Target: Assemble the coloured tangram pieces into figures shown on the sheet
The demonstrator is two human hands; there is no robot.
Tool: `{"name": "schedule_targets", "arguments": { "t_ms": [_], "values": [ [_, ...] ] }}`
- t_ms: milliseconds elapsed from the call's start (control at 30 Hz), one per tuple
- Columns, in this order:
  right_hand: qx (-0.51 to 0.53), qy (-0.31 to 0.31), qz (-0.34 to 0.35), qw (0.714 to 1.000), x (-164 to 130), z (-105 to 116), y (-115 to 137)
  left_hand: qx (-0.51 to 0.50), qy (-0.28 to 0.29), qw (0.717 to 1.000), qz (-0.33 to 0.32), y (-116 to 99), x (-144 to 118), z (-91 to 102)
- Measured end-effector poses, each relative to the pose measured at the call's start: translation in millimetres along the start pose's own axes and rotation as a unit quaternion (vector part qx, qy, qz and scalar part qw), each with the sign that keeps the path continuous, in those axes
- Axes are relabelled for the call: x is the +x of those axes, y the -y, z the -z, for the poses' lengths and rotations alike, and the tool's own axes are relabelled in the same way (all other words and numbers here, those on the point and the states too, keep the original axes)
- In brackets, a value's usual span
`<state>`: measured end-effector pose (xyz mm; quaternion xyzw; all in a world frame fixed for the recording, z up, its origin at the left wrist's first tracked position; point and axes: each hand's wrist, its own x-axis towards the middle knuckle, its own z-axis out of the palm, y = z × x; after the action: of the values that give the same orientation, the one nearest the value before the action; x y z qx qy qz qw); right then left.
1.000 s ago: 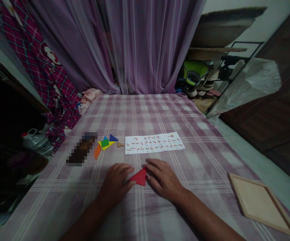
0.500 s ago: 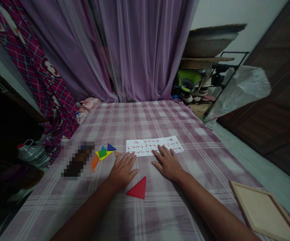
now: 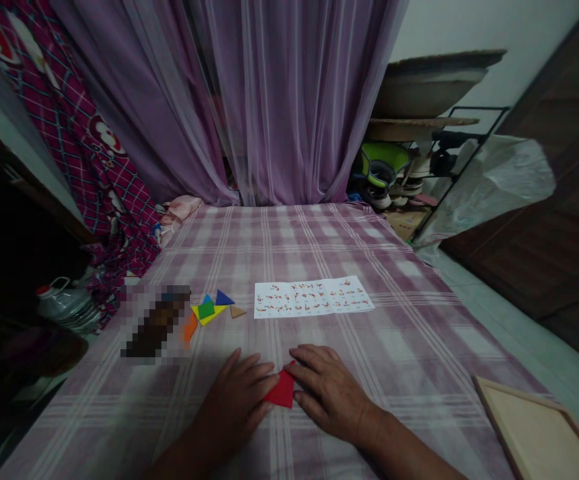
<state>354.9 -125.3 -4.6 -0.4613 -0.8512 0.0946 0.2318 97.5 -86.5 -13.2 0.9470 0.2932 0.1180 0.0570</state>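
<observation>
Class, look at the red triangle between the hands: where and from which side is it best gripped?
Probably pinch the red triangle by its two side edges, from left and right: it lies flat, and the left hand and right hand already flank it.

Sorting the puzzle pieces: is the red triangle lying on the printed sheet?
No, the red triangle lies on the plaid cloth between both hands, well apart from the printed sheet.

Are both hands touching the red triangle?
Touching. The head view shows the left hand and right hand with fingers overlapping the red triangle on both sides.
</observation>
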Motion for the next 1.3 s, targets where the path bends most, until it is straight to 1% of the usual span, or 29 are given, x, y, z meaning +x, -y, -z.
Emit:
{"name": "schedule_targets", "arguments": {
  "t_ms": [133, 267, 333, 400, 433, 500, 533, 600, 633, 700, 800, 900, 1033, 1133, 1233, 1300],
  "values": [
    [0.013, -0.008, -0.001, 1.0, 6.5, -1.9, -1.3, -0.004, -0.019, 1.0, 0.0, -2.8, 10.5, -2.0],
    [0.023, -0.015, 0.009, 1.0, 1.6, -2.2, -1.9, -0.001, -0.039, 0.999, -0.007, -10.9, 6.1, -6.4],
    [0.026, -0.023, 0.014, 0.999, -1.4, -3.1, -2.9, 0.002, -0.04, 0.999, -0.004, -3.8, 5.2, -2.9],
    [0.028, -0.034, 0.019, 0.999, -3.0, -4.6, -4.5, 0.013, -0.046, 0.999, 0.02, 17.8, 9.1, 7.0],
    [0.029, -0.039, 0.022, 0.999, -3.4, -5.4, -5.2, 0.027, -0.057, 0.997, 0.05, 33.5, 12.9, 13.9],
    [0.032, -0.049, 0.024, 0.998, -3.6, -6.9, -6.3, 0.06, -0.071, 0.986, 0.139, 70.1, 23.3, 28.5],
    [0.033, -0.051, 0.025, 0.998, -3.5, -7.4, -6.5, 0.072, -0.074, 0.979, 0.177, 88.1, 29.2, 34.7],
    [0.032, -0.05, 0.026, 0.998, -3.3, -8.0, -6.5, 0.074, -0.06, 0.97, 0.226, 117.3, 40.5, 41.9],
    [0.031, -0.047, 0.026, 0.998, -3.3, -8.2, -6.3, 0.068, -0.046, 0.969, 0.232, 126.9, 45.4, 42.5],
    [0.028, -0.039, 0.023, 0.999, -3.5, -8.4, -6.1, 0.061, -0.022, 0.968, 0.243, 136.4, 52.7, 39.1],
    [0.024, -0.034, 0.019, 0.999, -4.2, -8.2, -6.0, 0.059, -0.005, 0.967, 0.246, 134.0, 56.4, 30.3],
    [0.026, -0.031, 0.02, 0.999, -4.1, -5.9, -5.6, 0.045, -0.002, 0.974, 0.221, 124.6, 52.4, 25.5],
    [0.033, -0.021, 0.022, 0.999, -0.4, -0.8, -0.7, 0.033, -0.02, 0.979, 0.198, 106.0, 38.2, 19.6],
    [0.039, 0.002, 0.029, 0.999, 5.5, -0.5, 7.8, 0.044, -0.038, 0.981, 0.187, 88.1, 25.0, 14.7],
    [0.043, 0.026, 0.023, 0.998, 11.1, -2.6, 15.4, 0.06, -0.044, 0.983, 0.166, 78.7, 14.5, 17.8],
    [0.047, 0.03, 0.017, 0.998, 12.2, -2.3, 16.9, 0.082, -0.051, 0.977, 0.19, 82.2, 9.3, 24.3]
  ]
}}
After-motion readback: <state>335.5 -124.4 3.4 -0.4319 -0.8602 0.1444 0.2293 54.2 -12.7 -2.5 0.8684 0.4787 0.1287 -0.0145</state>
